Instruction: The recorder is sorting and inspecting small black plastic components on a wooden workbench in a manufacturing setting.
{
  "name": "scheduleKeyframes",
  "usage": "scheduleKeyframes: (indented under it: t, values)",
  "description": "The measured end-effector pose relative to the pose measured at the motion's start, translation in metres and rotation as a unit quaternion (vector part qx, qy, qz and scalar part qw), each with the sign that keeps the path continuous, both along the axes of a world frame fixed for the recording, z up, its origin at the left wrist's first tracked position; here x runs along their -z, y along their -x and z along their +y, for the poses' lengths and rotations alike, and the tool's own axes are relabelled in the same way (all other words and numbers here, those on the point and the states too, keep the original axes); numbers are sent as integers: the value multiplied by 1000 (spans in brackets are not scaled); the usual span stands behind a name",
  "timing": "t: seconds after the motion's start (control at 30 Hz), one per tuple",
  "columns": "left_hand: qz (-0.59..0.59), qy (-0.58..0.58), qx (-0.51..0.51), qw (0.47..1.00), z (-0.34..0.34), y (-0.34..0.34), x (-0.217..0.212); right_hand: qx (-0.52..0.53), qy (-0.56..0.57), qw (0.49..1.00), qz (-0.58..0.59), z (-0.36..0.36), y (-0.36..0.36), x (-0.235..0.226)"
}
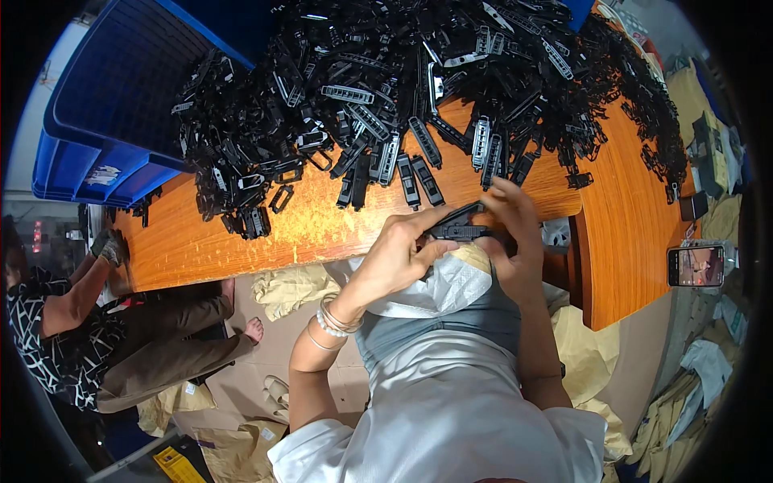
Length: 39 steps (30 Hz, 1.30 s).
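Over my lap, at the table's front edge, a long black plastic part with a hinged-looking upper piece is between my hands. My left hand grips its left end between thumb and fingers. Around its right end, my right hand is curled, thumb low and fingers arched above, slightly blurred. My right palm hides that end. Just beyond my hands lie more loose black plastic parts, some with silvery slotted inner faces, in a large heap across the table.
The wooden table has a side extension on the right. A blue crate stands at the far left. A phone is mounted at the right. Another person sits left, a gloved hand at the table. Sacks lie below.
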<state>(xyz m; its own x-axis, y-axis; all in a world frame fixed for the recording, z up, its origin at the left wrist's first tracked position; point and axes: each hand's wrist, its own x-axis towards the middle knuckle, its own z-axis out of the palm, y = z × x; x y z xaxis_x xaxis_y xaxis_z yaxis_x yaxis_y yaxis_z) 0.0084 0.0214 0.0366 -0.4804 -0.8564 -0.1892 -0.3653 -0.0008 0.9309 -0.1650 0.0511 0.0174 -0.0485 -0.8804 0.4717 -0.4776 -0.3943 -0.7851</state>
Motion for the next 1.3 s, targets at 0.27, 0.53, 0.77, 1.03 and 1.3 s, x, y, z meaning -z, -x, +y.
scheduleKeyframes:
  t: [0.27,0.53,0.77,1.03,1.3]
  values:
    - [14,138,10,990,12,-10,3,-76,-118,987,-82,11,-2,6]
    - [107,34,-26,993,24,-29,19,-162,-231,914,-292,2,-14,2]
    - [-458,423,-301,721,-19,-128,52,-210,-138,968,7,12,-22,29]
    - [-408,416,-325,745,-17,-111,36,256,21,963,78,-9,58,35]
    - [-41,279,-362,888,-13,-53,27,398,-144,894,145,-32,117,26]
